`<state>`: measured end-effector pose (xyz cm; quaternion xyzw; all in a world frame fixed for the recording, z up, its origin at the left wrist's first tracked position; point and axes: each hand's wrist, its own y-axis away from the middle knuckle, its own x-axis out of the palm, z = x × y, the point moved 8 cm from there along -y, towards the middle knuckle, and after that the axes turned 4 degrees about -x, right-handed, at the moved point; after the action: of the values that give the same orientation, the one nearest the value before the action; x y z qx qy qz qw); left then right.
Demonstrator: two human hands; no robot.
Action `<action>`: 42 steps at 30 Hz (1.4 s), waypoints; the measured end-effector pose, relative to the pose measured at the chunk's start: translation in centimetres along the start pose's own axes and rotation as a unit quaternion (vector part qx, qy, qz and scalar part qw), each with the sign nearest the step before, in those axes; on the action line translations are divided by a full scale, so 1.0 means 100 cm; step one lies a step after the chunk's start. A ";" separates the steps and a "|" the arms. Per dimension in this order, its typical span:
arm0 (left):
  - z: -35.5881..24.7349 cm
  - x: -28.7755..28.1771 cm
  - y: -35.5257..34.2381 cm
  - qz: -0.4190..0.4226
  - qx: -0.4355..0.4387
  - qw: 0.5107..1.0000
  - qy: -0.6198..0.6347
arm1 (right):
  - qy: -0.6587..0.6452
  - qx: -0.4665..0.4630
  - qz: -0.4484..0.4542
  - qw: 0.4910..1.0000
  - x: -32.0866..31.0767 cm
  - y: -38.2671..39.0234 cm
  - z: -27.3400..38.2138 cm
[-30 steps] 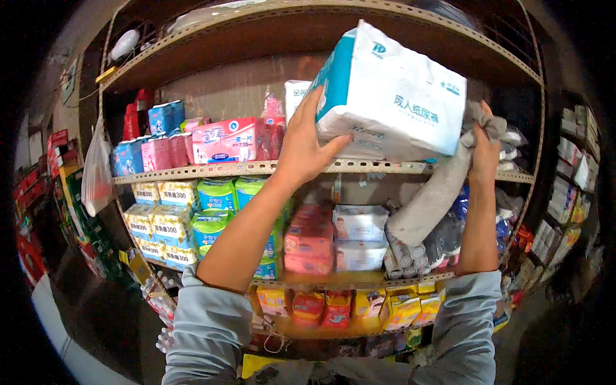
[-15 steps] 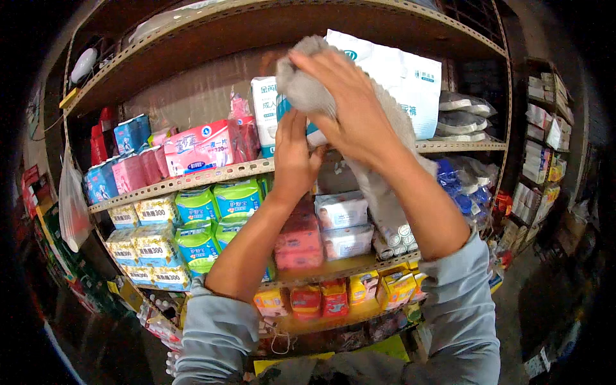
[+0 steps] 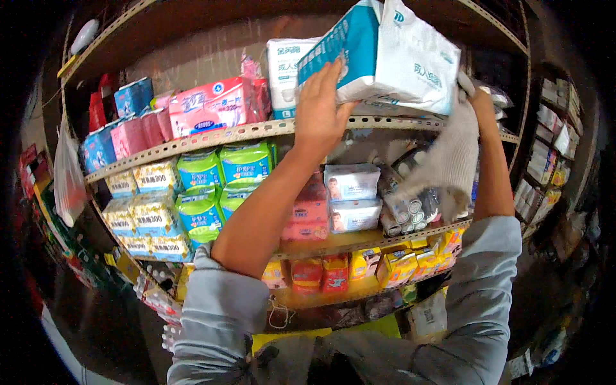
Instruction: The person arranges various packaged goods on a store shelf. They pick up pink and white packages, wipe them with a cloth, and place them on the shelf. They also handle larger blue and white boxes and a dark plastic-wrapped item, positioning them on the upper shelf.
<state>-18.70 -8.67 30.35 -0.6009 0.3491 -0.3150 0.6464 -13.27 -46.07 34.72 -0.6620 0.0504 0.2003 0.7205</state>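
A large white and teal pack of adult diapers [image 3: 417, 61] is tilted at the front of the upper shelf. My left hand [image 3: 323, 106] holds its teal side near the lower corner, fingers long against the plastic and thumb out by the bottom edge. Beyond the pack's right side, my right hand [image 3: 481, 102] is closed on a grey ribbed cloth [image 3: 452, 151], which hangs down past the shelf edge. That hand's fingertips are partly hidden by the cloth and pack. Another white diaper pack [image 3: 282, 77] stands behind, to the left.
Pink pad packs [image 3: 208, 109] line the upper shelf [image 3: 237, 133] at left. Below are tissue packs [image 3: 151, 212], green pad packs [image 3: 199, 170], wipes packs [image 3: 351, 215] and rolls in clear wrap [image 3: 407, 215]. Yellow packs [image 3: 398, 268] fill a lower shelf. A plastic bag [image 3: 67, 176] hangs at left.
The cloth has moved from in front of the packs to the right, with my right hand. My left hand has gone up and right onto the diaper pack, which now tilts forward.
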 end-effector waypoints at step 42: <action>0.066 -0.034 -0.014 -0.123 -0.009 0.964 -0.235 | -0.323 -0.003 -0.004 0.946 0.108 -0.001 0.178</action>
<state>-15.12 -2.27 32.18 -0.7024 0.1133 -0.2385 0.6610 -6.76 -26.37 33.22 -0.5638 -0.1885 0.4010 0.6970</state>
